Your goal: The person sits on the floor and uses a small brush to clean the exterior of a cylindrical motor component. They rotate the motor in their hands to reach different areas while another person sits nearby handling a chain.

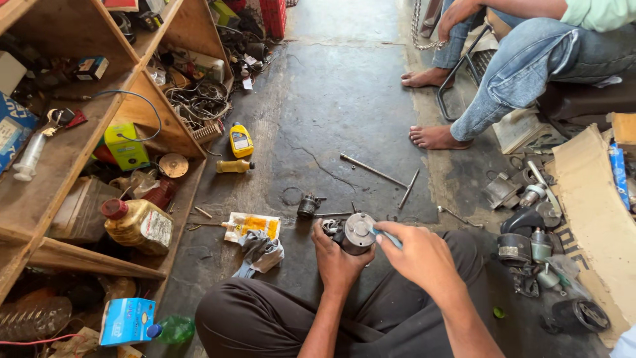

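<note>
I sit cross-legged on a dark concrete floor. My left hand [336,257] grips a round grey metal motor part [358,233] from below and behind. My right hand [417,255] holds a small light-blue tool [387,237] with its tip against the part's right side. A small black metal component [308,205] lies on the floor just beyond the part, next to a thin rod [333,214].
A grey rag [258,250] and a yellow packet [253,224] lie left of my hands. Wooden shelves [63,159] with bottles and boxes fill the left. Metal rods [374,171], yellow bottles [240,140], and several motor parts [530,238] lie around. Another person's bare feet [437,137] rest ahead.
</note>
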